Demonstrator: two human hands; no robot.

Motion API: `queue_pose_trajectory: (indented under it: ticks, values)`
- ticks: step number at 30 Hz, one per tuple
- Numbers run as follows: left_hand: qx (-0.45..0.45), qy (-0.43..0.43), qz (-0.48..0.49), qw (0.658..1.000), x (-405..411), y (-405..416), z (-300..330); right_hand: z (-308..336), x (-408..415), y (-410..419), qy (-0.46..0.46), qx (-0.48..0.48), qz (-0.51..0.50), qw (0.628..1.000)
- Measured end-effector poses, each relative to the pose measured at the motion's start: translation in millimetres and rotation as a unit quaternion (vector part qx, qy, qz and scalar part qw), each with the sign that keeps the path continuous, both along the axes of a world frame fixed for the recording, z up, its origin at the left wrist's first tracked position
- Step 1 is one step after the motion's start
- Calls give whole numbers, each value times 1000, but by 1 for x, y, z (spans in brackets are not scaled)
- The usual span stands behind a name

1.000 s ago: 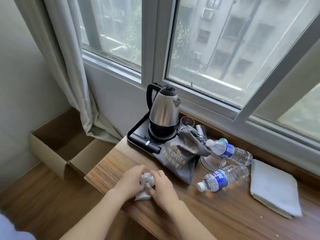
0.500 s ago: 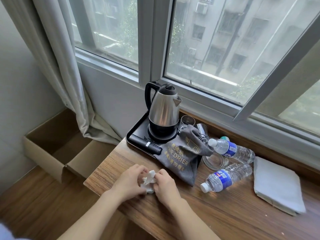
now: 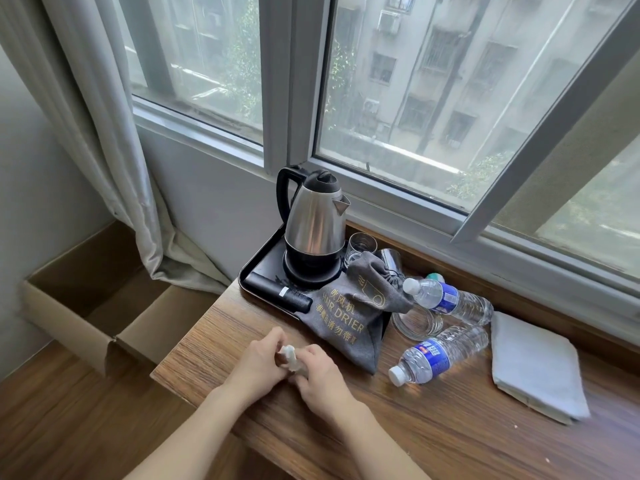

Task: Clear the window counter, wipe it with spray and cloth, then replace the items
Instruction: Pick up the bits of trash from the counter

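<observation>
Here both hands pinch a small crumpled tissue [image 3: 290, 358] between them at the counter's [image 3: 398, 427] near left edge: left hand [image 3: 258, 363], right hand [image 3: 320, 375]. The cardboard box [image 3: 104, 306] lies on the floor to their left, nearer the left hand.

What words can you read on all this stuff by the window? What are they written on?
"HAIR DRIER": gold letters on the grey bag leaning on the black tray.
Chinese characters above and below it on the same bag: too small to read surely.
Blue labels on the two water bottles, the near bottle and the far bottle: print too blurred to read.
White patch on the black hair drier handle: nothing readable.
Kettle: no writing shows.
</observation>
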State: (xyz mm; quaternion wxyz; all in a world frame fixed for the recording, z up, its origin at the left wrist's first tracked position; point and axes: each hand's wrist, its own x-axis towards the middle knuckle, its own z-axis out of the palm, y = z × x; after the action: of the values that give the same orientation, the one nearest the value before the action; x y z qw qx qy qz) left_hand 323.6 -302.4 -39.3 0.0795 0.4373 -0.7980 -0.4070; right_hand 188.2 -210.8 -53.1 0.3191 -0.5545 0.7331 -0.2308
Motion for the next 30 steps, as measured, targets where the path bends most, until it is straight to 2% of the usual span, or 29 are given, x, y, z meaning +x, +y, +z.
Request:
queue_pose_trajectory:
  ticks: [3, 9, 17, 19, 21, 23, 27, 30]
  values:
    - [19, 24, -12, 999, -2, 0, 6, 0, -4, 0, -17, -17, -40, 999]
    - [37, 75, -30, 996, -4, 6, 23, 10, -7, 1, -122, 3, -108, 987]
    - [-1, 76, 19, 997, -17, 16, 34, 20, -9, -2, -165, 8, -112, 980]
    - [-15, 77, 41, 996, -21, 16, 34, 25, -6, -2, -216, 9, -124, 968]
    - [-27, 79, 57, 995, -25, 15, 32, 33, -6, -1, -323, 9, -136, 936]
    - [-44, 73, 46, 995, -27, 13, 31, 42, -4, -1, -391, -14, -124, 912]
    - [-59, 78, -1, 995, -30, 15, 35, 40, -6, -5, -394, -19, -198, 897]
    - [-27, 92, -16, 995, -30, 16, 38, 38, -11, -7, -315, -25, -235, 919]
